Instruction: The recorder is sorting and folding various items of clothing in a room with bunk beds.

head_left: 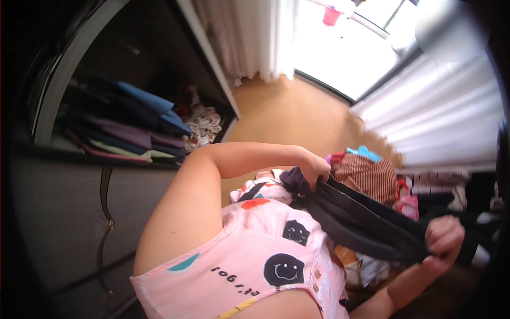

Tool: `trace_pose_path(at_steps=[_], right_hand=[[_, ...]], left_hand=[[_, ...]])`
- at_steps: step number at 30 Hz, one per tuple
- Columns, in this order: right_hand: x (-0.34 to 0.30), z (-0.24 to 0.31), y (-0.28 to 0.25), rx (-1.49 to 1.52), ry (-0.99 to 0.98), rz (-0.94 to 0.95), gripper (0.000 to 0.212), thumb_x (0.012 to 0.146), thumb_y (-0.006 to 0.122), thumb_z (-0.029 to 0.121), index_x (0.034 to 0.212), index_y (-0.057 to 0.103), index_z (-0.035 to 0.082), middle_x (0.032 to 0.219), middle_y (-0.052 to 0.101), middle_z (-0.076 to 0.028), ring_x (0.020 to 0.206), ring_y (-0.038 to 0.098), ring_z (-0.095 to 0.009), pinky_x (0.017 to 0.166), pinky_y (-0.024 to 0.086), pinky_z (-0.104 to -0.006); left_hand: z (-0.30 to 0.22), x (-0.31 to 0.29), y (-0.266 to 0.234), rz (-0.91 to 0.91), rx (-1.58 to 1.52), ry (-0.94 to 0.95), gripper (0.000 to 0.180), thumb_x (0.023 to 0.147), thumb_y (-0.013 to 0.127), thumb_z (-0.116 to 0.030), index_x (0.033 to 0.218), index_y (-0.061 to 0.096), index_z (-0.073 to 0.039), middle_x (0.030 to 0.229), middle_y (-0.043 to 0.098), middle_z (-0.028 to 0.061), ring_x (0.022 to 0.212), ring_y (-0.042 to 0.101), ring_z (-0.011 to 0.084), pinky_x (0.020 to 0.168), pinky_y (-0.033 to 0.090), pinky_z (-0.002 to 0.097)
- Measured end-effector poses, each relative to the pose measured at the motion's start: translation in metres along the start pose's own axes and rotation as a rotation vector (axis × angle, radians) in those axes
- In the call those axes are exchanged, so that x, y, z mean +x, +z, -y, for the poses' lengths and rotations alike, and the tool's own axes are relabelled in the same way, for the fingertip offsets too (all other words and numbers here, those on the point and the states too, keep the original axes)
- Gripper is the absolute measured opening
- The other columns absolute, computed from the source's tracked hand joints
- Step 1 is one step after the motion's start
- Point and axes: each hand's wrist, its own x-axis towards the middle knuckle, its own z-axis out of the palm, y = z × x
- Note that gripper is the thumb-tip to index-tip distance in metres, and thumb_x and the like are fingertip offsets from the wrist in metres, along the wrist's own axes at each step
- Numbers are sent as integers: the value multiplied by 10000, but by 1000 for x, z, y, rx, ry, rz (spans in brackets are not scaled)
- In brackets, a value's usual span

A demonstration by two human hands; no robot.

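Observation:
A long black garment (pixel 361 210), perhaps a pair of trousers, is stretched between my two hands. My left hand (pixel 317 170) is closed on its upper left end, close to a dark purple bundled cloth (pixel 294 181). My right hand (pixel 445 237) grips the other end, lower and farther right, with the fingers curled in. The cloth hangs in lengthwise folds and hides part of what lies beneath. Just beyond it lies a brown striped garment (pixel 367 175) on a heap, with a bright blue cloth (pixel 364 153) behind.
On my left, an open wardrobe (pixel 210 48) holds folded clothes (pixel 127 127) above grey drawers (pixel 133 204) with curved handles. White curtains (pixel 441 111) flank a bright doorway ahead, where a red bucket (pixel 332 16) stands. More clothes (pixel 441 183) lie at the right. The floor (pixel 287 111) is light brown.

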Motion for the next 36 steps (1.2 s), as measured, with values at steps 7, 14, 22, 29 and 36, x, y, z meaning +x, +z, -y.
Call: trace_pose_path(at_steps=[7, 14, 22, 29, 36], right_hand=[[-26, 6, 30, -233, 646, 130, 183, 508, 710, 119, 594, 628, -20, 433, 504, -93, 364, 493, -169, 392, 343, -252], [-63, -90, 29, -871, 1085, 68, 271, 697, 666, 230, 590, 597, -10, 501, 494, -201, 490, 539, -340, 477, 403, -384], [-42, -111, -15, -1520, 844, -118, 439, 802, 550, 381, 943, 529, -35, 871, 542, -224, 792, 526, -406, 681, 406, -457], [-50, -129, -72, -1786, 464, -183, 396, 781, 566, 271, 1014, 518, -45, 1099, 500, -226, 1071, 438, -375, 989, 267, -456], [-50, -120, -60, -1593, 230, 77, 279, 714, 639, 211, 813, 537, -28, 855, 564, -167, 959, 510, -317, 1002, 275, -480]], left_hand=[[-42, -47, -15, -364, -354, 131, 240, 822, 604, -232, 846, 618, 6, 582, 496, 78, 590, 451, 116, 547, 380, 290], [-73, -103, -37, -793, -568, 141, 168, 841, 583, -148, 876, 629, 10, 651, 556, 17, 630, 508, 100, 560, 399, 236], [-98, -104, -9, -657, -287, 209, 128, 800, 622, -127, 804, 632, 1, 767, 597, 84, 626, 558, 194, 555, 420, 284], [-125, -83, -8, -477, 359, -15, 385, 780, 574, -401, 667, 592, -34, 772, 563, 78, 705, 588, 283, 605, 466, 377], [-23, -130, -44, -804, 464, -430, 279, 705, 673, -239, 886, 571, -53, 815, 601, 125, 803, 577, 327, 686, 461, 401]])
